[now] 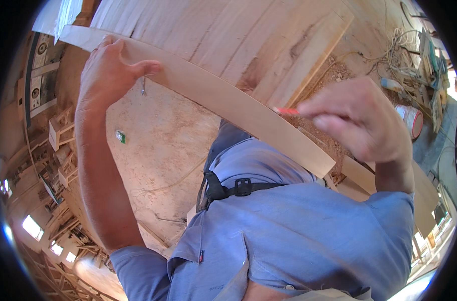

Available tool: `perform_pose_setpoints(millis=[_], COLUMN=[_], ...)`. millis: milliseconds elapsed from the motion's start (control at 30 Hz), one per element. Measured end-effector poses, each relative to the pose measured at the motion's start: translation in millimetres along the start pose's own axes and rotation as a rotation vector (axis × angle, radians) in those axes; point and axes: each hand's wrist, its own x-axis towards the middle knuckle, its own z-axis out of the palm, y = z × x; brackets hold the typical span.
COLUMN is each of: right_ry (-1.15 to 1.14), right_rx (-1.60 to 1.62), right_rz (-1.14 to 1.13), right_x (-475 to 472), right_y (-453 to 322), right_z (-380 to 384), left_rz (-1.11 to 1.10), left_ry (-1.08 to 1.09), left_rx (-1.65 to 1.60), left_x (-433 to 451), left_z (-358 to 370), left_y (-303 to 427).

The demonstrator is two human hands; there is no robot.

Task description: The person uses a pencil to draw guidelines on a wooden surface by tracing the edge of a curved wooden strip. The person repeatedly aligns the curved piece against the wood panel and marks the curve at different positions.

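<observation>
A long, pale, flat wooden board runs diagonally in front of my body, from upper left to lower right. My left hand grips it near its upper-left end, with the thumb on the face and the fingers at the far edge. Between the fingertips of my right hand, blurred, is a red pencil. Its tip is close to the board's far edge, towards the right end; whether it touches cannot be made out. Beyond the board lies a broad surface of wooden planks.
Wood shavings and a cable lie on the floor at right, near a white bucket and scrap wood. Wooden stools stand at left. A small green-and-white wrapper is on the dusty floor. More boards are by my right elbow.
</observation>
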Motion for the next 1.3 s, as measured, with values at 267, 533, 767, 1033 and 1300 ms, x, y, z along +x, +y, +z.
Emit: perform_pose_setpoints(millis=[267,533,767,1033,1300], right_ry=[0.281,0.407,0.489,0.483,0.461], right_rx=[0.128,0.311,0.326,0.301,0.244], right_rz=[0.239,0.38,0.416,0.335,0.282], right_x=[-58.3,-65.2,-66.1,-89.0,-91.6], right_y=[17.0,33.3,23.5,17.6,11.7], right_z=[50.0,115.6,134.7,156.1,161.2], left_rz=[0.047,0.016,-0.05,-0.298,-0.686], left_ry=[0.072,0.016,0.245,0.636,0.849], left_rx=[-0.036,-0.047,-0.387,-1.442,-1.894], left_x=[13.0,12.0,7.4,-30.6,-25.7], left_z=[23.3,21.9,48.5,73.4,97.1], left_y=[-24.4,-13.1,-23.1,-16.4,-43.0])
